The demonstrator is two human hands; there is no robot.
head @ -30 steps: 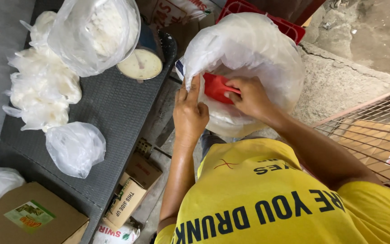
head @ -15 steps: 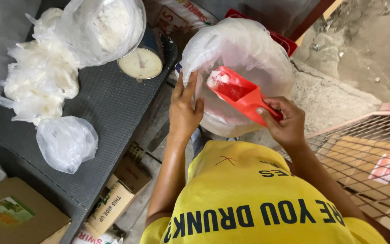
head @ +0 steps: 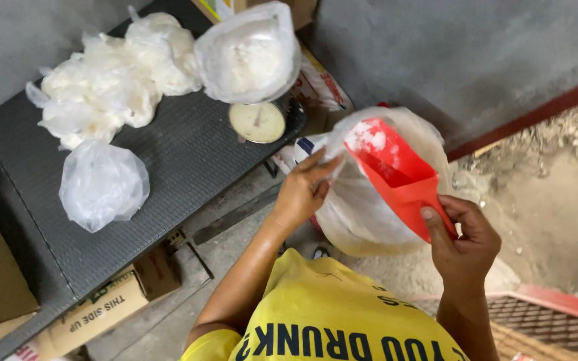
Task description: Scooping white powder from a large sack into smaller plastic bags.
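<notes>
Now, status by item:

Change: the red scoop (head: pixel 396 175) has come out of the large plastic bag (head: pixel 369 214) compared with 1 s ago, when it sat deep inside; it is now raised above the bag's mouth, tilted, with a trace of white powder on its inner wall.
Meaning: judged from this, 1 scoop load is in transit or already emptied; which of the 2 cannot be told.
Right hand (head: pixel 464 242): fingers closed around the scoop handle.
Left hand (head: pixel 302 190): fingers together, pinching the rim of the large plastic bag and holding its mouth apart.
Large plastic bag: in front of the person, just beside the bench (head: pixel 182 160) edge.
Scoops: 1.
Scale (head: pixel 257 122): 1, round dial, on the bench, carrying 1 filled bag (head: pixel 249 57) of white powder.
Separate bag (head: pixel 102 184): 1, lying alone on the bench.
Heap of filled bags (head: pixel 112 83): several pressed together; exact count cannot be told.
Cardboard boxes (head: pixel 95 314): at least 2 under and beside the bench.
</notes>
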